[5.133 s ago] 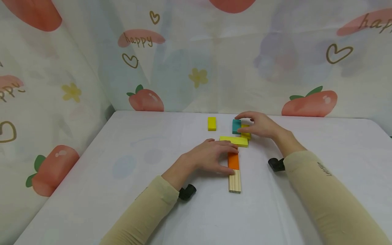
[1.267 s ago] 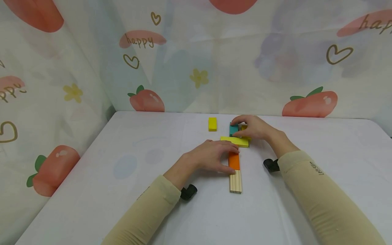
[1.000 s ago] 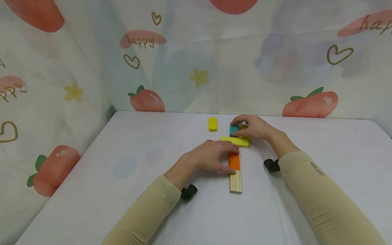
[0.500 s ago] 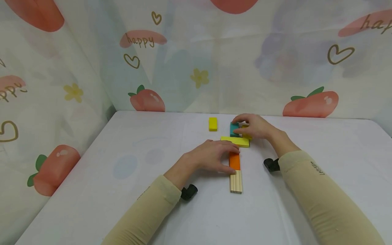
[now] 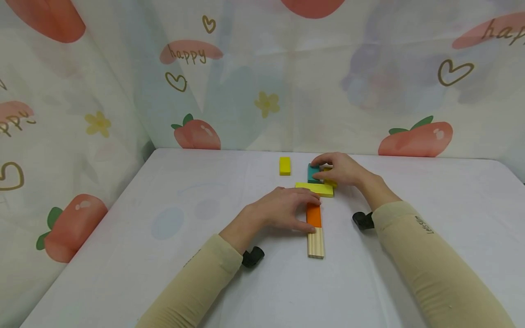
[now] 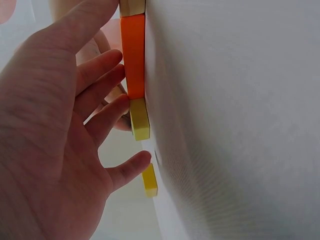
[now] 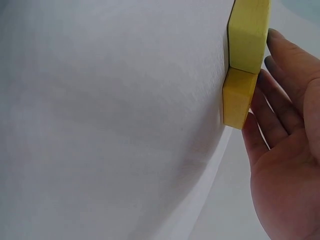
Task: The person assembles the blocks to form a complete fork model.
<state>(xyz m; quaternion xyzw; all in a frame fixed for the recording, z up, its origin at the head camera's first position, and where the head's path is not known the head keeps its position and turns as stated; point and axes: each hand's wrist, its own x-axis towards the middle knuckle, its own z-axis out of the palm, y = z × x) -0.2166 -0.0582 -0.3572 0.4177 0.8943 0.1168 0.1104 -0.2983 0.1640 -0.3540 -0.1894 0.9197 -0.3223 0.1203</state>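
Observation:
My left hand rests over a row of flat blocks, its thumb at a plain wood block and other fingertips along an orange block and the light yellow block lying crosswise beyond it. In the left wrist view the left hand's fingers are spread and relaxed. My right hand lies over a teal block, index at its far end and thumb on its near part. Beneath this hand a darker yellow block abuts the light yellow one; the teal block is hidden in the right wrist view.
One more yellow block stands apart, left of the teal one. The white table ends at a printed cloth backdrop at the back. Black wrist cameras sit at both cuffs.
Since the earliest frame, the right hand has shifted slightly left and toward me, and the teal block has slid close to the crosswise yellow block. Over the last second both hands stay still.

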